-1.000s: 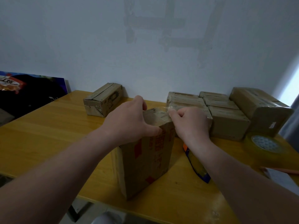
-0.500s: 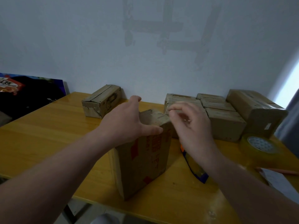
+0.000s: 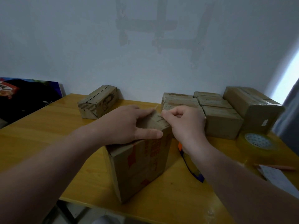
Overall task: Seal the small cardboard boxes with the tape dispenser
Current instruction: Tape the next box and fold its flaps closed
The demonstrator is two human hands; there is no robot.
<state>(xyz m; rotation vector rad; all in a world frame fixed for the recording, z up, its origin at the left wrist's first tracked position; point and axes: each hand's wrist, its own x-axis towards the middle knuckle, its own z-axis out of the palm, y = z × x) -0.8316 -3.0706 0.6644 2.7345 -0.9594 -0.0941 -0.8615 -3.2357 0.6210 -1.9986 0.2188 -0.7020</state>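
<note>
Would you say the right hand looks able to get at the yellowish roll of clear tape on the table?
Probably yes: the roll of clear tape lies in the open beside the right hand, only bare table between, though that hand pinches the top of the upright brown cardboard box.

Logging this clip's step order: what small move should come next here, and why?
Probably the right hand should smooth the top edge down: its fingers pinch there, the left hand braces the upright box, and the tape dispenser lies untouched beside it.
</note>
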